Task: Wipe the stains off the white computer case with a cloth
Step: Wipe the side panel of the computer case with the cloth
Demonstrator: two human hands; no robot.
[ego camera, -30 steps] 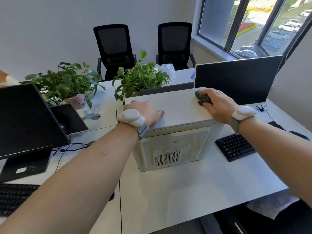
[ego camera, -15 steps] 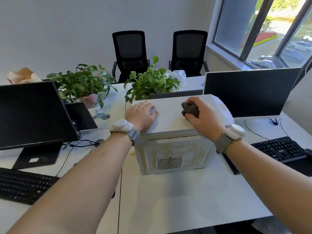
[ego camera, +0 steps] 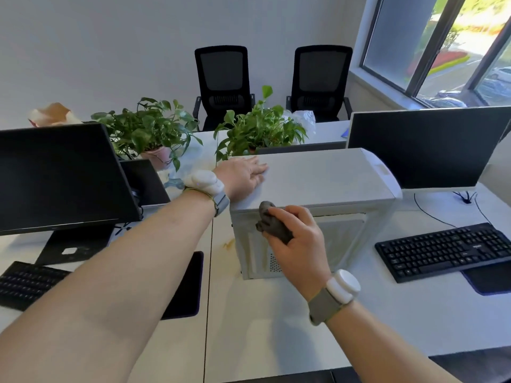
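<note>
The white computer case (ego camera: 323, 178) lies on its side on the white desk, its yellowed side panel facing me. My left hand (ego camera: 243, 176) rests flat on the case's top near its left edge, fingers straight. My right hand (ego camera: 296, 239) grips a crumpled dark grey cloth (ego camera: 272, 226) in front of the case's near upper edge and the facing panel. Whether the cloth touches the case cannot be told. A yellowish stain (ego camera: 228, 246) marks the desk by the case's lower left corner.
A black monitor (ego camera: 425, 145) stands behind the case at right, a black keyboard (ego camera: 445, 250) in front of it. Another monitor (ego camera: 55, 175) and keyboard (ego camera: 25, 284) sit at left. Two potted plants (ego camera: 260, 128) and two black chairs (ego camera: 222, 78) are beyond.
My right hand has drawn the cloth across the case's top from the far right toward me, down to the near edge. The left hand stayed on the top.
</note>
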